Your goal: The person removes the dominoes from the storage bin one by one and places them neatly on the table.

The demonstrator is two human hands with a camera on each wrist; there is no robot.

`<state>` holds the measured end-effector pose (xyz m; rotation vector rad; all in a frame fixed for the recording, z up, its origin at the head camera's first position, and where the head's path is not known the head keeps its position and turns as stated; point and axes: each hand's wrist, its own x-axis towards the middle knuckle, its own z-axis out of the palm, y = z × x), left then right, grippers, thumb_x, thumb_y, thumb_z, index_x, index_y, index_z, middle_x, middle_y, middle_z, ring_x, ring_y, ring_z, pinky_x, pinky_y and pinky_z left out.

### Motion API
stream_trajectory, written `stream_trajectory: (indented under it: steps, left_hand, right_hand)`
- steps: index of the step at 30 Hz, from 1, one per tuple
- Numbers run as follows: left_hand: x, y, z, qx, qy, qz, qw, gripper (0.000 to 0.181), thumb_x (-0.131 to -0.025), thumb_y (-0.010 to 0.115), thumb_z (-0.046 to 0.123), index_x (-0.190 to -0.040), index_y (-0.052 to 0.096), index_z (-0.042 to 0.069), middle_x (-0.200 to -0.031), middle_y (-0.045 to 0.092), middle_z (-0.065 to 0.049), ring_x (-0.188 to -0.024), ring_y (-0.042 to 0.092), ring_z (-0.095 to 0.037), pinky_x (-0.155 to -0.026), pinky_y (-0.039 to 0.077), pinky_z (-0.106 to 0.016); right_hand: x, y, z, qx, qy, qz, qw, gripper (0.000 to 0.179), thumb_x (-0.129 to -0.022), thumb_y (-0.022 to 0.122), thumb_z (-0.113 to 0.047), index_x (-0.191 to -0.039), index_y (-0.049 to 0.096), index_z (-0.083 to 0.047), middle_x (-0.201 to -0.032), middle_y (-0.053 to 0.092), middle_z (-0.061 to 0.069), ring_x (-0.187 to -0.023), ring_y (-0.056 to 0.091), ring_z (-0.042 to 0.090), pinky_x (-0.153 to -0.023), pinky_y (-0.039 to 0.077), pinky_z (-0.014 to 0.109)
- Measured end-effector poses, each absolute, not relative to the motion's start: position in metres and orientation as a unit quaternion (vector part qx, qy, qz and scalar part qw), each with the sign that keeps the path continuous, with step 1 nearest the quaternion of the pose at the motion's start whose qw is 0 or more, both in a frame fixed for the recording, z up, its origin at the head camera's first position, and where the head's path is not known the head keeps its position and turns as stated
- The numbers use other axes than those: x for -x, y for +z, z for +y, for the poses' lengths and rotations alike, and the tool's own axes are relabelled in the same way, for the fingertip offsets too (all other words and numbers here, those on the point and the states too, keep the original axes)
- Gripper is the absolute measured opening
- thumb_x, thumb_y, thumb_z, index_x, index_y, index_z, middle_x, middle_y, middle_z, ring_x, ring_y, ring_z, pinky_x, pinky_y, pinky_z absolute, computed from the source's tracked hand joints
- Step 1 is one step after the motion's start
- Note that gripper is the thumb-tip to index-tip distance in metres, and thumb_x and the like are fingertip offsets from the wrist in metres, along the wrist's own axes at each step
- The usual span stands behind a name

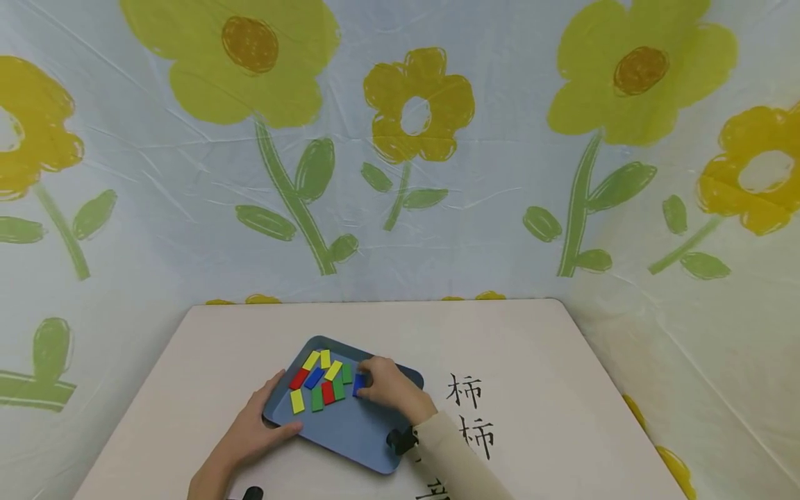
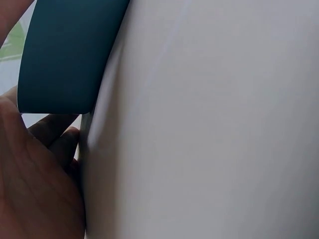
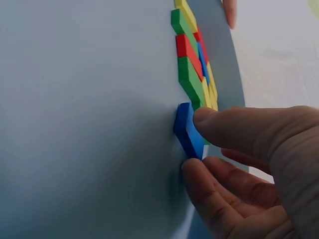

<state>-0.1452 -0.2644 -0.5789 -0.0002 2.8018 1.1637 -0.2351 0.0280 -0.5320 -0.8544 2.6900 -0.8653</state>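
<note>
A blue-grey rectangular tray (image 1: 350, 434) lies turned at an angle on the table. My left hand (image 1: 253, 423) grips its left corner, thumb at the front rim and fingers along the left side. The left wrist view shows the palm (image 2: 37, 174) beside the tray's dark wall (image 2: 70, 59). With thumb and fingertips, my right hand (image 1: 394, 385) pinches a blue rectangular block (image 3: 187, 129) in the tray. Just left of it are several flat yellow, red, green and blue blocks, among them a green block (image 1: 347, 373) and a red block (image 1: 328, 393).
The pale table (image 1: 562, 430) carries black written characters (image 1: 464, 390) to the tray's right. Behind and at both sides hangs a cloth (image 1: 487, 229) printed with yellow flowers. A black wrist strap mount (image 1: 400, 441) sits above the tray's front right part.
</note>
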Motion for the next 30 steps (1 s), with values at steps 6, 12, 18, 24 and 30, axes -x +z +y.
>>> stream_trajectory:
  steps: [6,12,18,24,30]
  left_hand:
    - [0.146,-0.579,-0.263,-0.002,0.38,0.923,0.051,0.109,-0.083,0.078,0.059,-0.166,0.017,0.024,-0.167,0.026,-0.024,-0.151,0.026,-0.053,-0.112,0.03,-0.078]
    - [0.146,-0.578,-0.262,0.004,0.381,0.922,0.061,0.109,-0.083,0.078,0.059,-0.166,0.017,0.024,-0.168,0.025,-0.023,-0.152,0.023,-0.053,-0.113,0.028,-0.078]
    - [0.146,-0.58,-0.261,0.006,0.381,0.922,0.064,0.109,-0.083,0.077,0.059,-0.166,0.016,0.024,-0.168,0.025,-0.022,-0.153,0.022,-0.051,-0.114,0.028,-0.078]
    - [0.146,-0.581,-0.263,0.003,0.381,0.923,0.059,0.109,-0.083,0.078,0.058,-0.166,0.016,0.024,-0.168,0.025,-0.022,-0.153,0.023,-0.052,-0.115,0.028,-0.078]
    - [0.146,-0.579,-0.264,0.005,0.378,0.924,0.059,0.109,-0.083,0.078,0.058,-0.166,0.016,0.024,-0.168,0.024,-0.022,-0.153,0.022,-0.052,-0.115,0.027,-0.078]
  right_hand:
    - [0.237,-0.537,0.025,0.294,-0.294,0.904,0.102,0.044,-0.086,0.083,-0.011,-0.127,0.07,-0.001,-0.114,0.071,0.009,-0.088,0.066,0.005,-0.074,0.055,0.016]
    - [0.237,-0.541,0.029,0.294,-0.305,0.9,0.106,0.047,-0.084,0.085,-0.009,-0.128,0.07,-0.003,-0.115,0.069,0.008,-0.092,0.068,0.008,-0.075,0.056,0.017]
    - [0.237,-0.543,0.033,0.289,-0.304,0.902,0.098,0.052,-0.082,0.088,-0.015,-0.129,0.069,-0.003,-0.113,0.068,0.007,-0.081,0.059,0.003,-0.07,0.052,0.016]
    - [0.239,-0.547,0.033,0.287,-0.302,0.903,0.099,0.049,-0.081,0.088,-0.017,-0.125,0.071,-0.004,-0.109,0.067,0.005,-0.075,0.052,0.001,-0.064,0.048,0.016]
    - [0.241,-0.55,0.032,0.291,-0.306,0.901,0.102,0.046,-0.081,0.088,-0.017,-0.122,0.073,-0.005,-0.107,0.067,0.003,-0.072,0.052,0.001,-0.063,0.048,0.015]
